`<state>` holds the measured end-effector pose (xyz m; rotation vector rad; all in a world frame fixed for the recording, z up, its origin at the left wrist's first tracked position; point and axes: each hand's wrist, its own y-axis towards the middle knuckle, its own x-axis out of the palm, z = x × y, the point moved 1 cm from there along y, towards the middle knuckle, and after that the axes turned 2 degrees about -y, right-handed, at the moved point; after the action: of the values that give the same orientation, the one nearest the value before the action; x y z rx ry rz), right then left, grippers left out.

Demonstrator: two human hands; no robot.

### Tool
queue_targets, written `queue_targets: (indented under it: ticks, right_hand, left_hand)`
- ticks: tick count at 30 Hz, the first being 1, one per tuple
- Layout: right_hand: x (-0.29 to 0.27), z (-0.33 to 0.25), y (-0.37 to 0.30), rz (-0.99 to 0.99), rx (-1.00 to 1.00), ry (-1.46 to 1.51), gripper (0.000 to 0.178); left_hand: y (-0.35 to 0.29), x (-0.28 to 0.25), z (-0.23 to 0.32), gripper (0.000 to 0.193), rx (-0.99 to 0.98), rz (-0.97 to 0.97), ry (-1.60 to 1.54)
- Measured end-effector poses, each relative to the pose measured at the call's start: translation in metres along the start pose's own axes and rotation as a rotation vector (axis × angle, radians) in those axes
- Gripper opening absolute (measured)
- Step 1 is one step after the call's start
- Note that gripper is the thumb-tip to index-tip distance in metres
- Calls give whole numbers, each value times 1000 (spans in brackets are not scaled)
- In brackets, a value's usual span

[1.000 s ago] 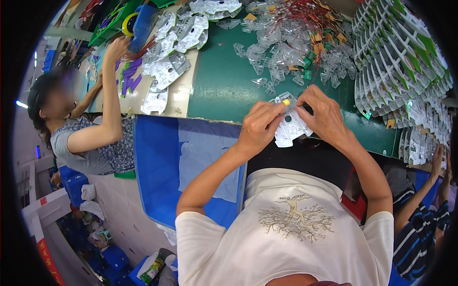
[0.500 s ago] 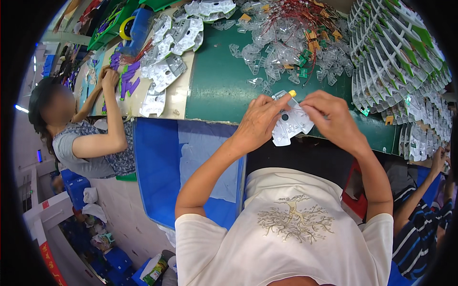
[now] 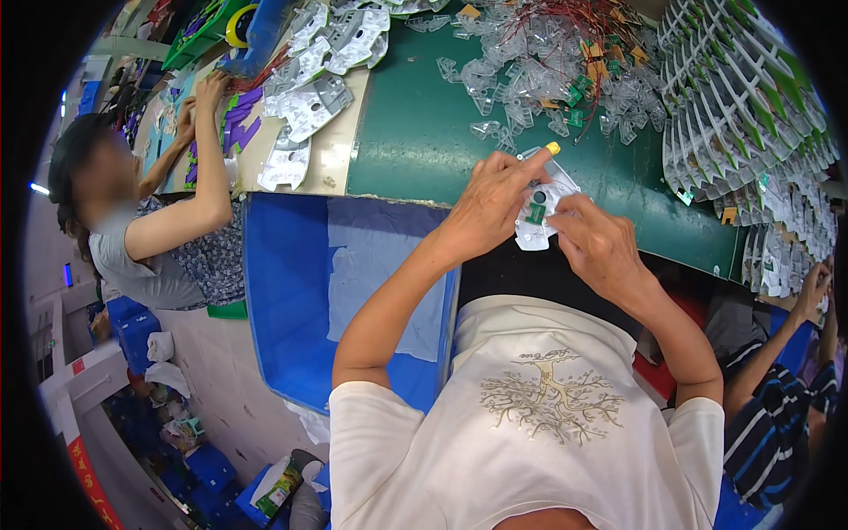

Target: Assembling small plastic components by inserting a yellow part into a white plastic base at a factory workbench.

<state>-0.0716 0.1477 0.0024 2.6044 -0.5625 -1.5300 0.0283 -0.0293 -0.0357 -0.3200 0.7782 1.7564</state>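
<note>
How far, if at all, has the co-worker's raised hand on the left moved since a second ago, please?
Yes. The co-worker's hand has come down from beside the blue bottle toward the purple pieces on the bench.

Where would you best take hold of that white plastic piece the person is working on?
Probably by its outer edges, as both hands do now: the left hand pinches the upper left rim of the white plastic piece, and the right hand holds its lower right. It is thin and flat, and edge grips leave the small green part at its middle uncovered.
</note>
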Motion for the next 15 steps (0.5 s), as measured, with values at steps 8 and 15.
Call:
queue_targets:
  ticks: [8,15]
  right_hand:
    - [-21,13,-9,184,194,222,17]
    - [6,32,-19,225,448,345,14]
  left_hand:
    - [5,-13,-7,60,4,-24,-76]
    - [16,4,-15,53,9,-19,-124]
